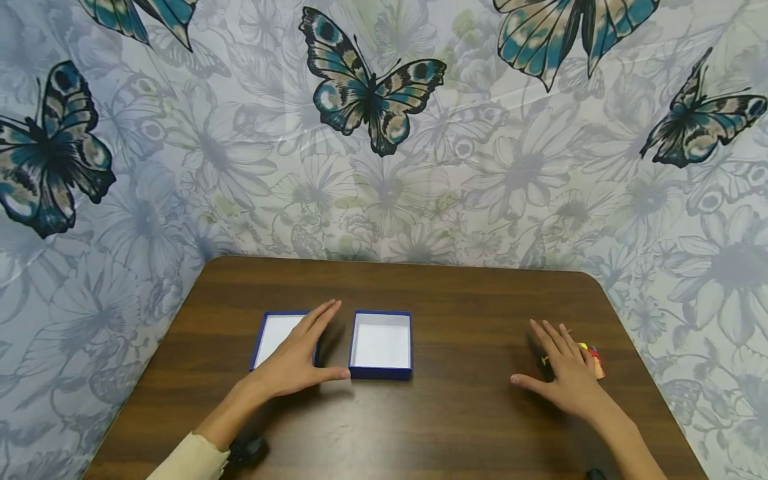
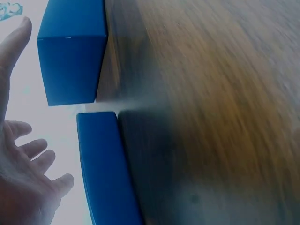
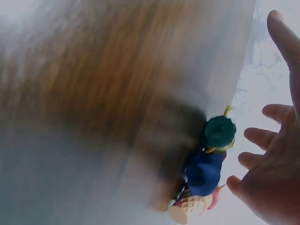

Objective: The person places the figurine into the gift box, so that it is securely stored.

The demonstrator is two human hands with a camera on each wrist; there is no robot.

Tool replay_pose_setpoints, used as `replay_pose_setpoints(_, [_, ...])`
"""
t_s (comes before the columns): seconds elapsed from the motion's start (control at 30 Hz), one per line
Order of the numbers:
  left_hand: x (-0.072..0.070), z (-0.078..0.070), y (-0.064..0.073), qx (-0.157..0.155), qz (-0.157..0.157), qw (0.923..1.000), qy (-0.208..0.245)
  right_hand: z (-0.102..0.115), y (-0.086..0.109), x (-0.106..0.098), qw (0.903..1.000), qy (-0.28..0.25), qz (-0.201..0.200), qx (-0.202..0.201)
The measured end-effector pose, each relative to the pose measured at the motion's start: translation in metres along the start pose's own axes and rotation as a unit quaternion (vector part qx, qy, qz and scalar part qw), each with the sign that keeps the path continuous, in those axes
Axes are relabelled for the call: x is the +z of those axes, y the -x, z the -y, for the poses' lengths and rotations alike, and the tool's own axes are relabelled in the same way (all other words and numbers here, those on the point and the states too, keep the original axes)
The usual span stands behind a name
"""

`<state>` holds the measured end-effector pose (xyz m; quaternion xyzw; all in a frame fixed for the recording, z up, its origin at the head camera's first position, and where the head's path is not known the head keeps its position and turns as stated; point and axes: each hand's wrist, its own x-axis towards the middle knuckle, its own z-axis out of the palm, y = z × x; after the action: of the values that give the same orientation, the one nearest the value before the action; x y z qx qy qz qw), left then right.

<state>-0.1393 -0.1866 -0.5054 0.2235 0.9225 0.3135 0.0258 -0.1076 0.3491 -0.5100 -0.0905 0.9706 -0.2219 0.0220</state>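
The near sleeve (image 1: 187,460) leads to left hand (image 1: 292,367), fingers wide by boxes (image 1: 380,341), open upward probably for access. Right hand (image 1: 567,383), also wide, is near toys (image 3: 204,173).

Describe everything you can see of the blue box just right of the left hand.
This blue box looks squarish, with smooth blue outer walls and a white interior, probably cardboard. It sits flat on the brown table, open side up, its white floor showing. The left hand has its thumb tip by the near left corner; contact is unclear.
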Motion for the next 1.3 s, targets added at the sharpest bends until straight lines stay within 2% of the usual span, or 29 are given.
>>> replay_pose_setpoints(0.17, [0.003, -0.005, -0.004, -0.003, 0.010, 0.9999, -0.002, -0.011, 0.004, -0.006, 0.9986, -0.051, -0.018, 0.001])
replay_pose_setpoints(0.4, [0.006, -0.007, -0.008, 0.001, 0.012, 0.9999, -0.003, -0.026, 0.008, -0.019, 0.9958, -0.077, -0.050, 0.008])
replay_pose_setpoints(0.6, [0.009, -0.008, -0.012, 0.000, 0.019, 0.9998, 0.002, -0.045, 0.018, -0.025, 0.9920, -0.112, -0.059, 0.006])
replay_pose_setpoints(0.83, [0.011, -0.010, -0.014, 0.008, 0.019, 0.9997, 0.009, -0.066, 0.027, -0.028, 0.9837, -0.173, -0.050, -0.010])
replay_pose_setpoints(1.03, [0.012, -0.010, -0.016, 0.002, 0.024, 0.9997, 0.007, -0.085, 0.029, -0.031, 0.9855, -0.158, -0.062, -0.001])
replay_pose_setpoints(1.17, [0.012, -0.011, -0.017, 0.004, 0.029, 0.9995, 0.013, -0.095, 0.030, -0.031, 0.9876, -0.146, -0.050, 0.028])
replay_pose_setpoints(1.3, [0.011, -0.012, -0.019, 0.011, 0.034, 0.9991, 0.021, -0.101, 0.032, -0.030, 0.9869, -0.150, -0.047, 0.035])
